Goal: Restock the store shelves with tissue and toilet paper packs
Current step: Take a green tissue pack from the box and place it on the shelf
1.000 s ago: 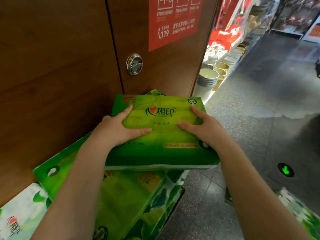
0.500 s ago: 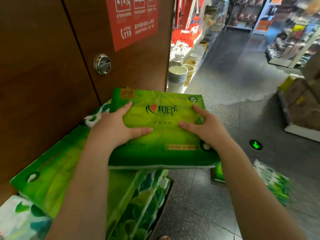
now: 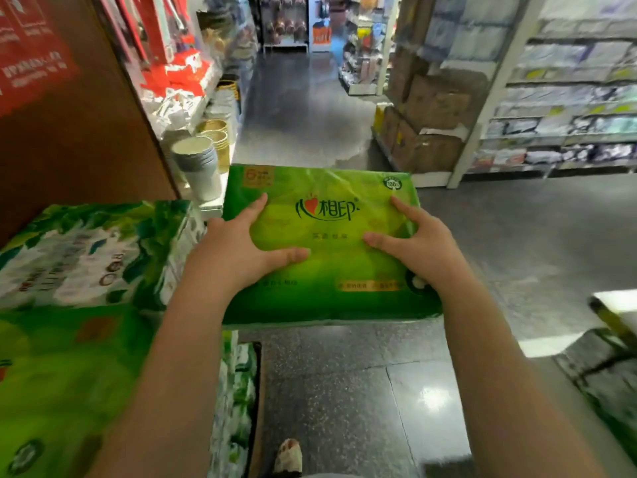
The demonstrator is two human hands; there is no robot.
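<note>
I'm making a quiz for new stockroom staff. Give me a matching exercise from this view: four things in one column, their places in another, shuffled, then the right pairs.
Things:
1. green tissue pack
2. stacked paper cups
3. brown cardboard boxes
4. white and green leaf-print pack

Places:
A. far right of the aisle, by the white shelves
B. held between left hand and right hand
C. left of the held pack, on a stack
D. beyond the wooden panel, at left

Pairs: 1-B, 2-D, 3-A, 4-C

Both hands, left and right, grip a green tissue pack above the floor.
</note>
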